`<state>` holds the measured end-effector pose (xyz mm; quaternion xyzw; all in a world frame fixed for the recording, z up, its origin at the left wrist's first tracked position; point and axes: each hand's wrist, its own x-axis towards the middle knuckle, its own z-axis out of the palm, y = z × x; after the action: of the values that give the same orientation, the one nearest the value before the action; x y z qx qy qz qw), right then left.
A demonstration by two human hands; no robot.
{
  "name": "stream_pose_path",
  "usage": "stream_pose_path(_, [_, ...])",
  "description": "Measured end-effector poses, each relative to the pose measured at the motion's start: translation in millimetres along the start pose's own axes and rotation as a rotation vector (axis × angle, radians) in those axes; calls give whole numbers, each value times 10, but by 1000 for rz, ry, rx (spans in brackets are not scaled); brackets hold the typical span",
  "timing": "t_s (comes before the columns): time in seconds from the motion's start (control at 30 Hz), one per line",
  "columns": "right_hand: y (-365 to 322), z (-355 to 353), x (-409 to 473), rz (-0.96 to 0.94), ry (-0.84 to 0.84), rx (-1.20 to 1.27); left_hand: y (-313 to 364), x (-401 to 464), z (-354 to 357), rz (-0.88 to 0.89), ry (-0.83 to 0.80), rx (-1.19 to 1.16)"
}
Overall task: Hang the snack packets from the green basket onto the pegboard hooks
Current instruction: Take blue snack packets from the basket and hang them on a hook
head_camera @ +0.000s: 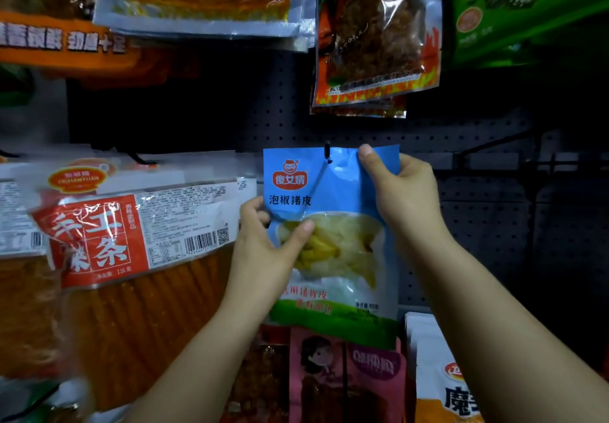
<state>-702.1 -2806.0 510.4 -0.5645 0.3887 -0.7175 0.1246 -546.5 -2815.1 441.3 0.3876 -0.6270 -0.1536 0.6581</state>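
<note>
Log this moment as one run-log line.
step: hanging | item: blue packet | left hand: grips side | right hand: pinches top | hook: through hole

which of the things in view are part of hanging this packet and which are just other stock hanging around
In the job:
blue packet
black hook through its top hole
left hand gripping its left edge
right hand pinching its top right corner
pegboard

Just hanging about:
red-label packet at left
flame-print packet above
pink packet below
green packet at top right

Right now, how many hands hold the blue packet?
2. The left hand pinches the left edge of the blue packet; the right hand grips its top right corner, beside the hook.
</note>
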Motion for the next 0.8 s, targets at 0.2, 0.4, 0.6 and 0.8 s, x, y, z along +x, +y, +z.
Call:
stream_pose_path(0.2, [274,43,269,-123,14,-292,-156,165,180,14,-15,170])
stream_pose_path(0.4, [537,33,398,-155,113,-689,-260,361,358,-42,-19,282])
stream_pose_path(0.6, [713,51,379,-70,51,-528,-328,268,393,-29,-7,218])
stream_pose_path(0.8, [1060,-95,-166,-24,-2,-511,-410,16,406,-75,-31,210])
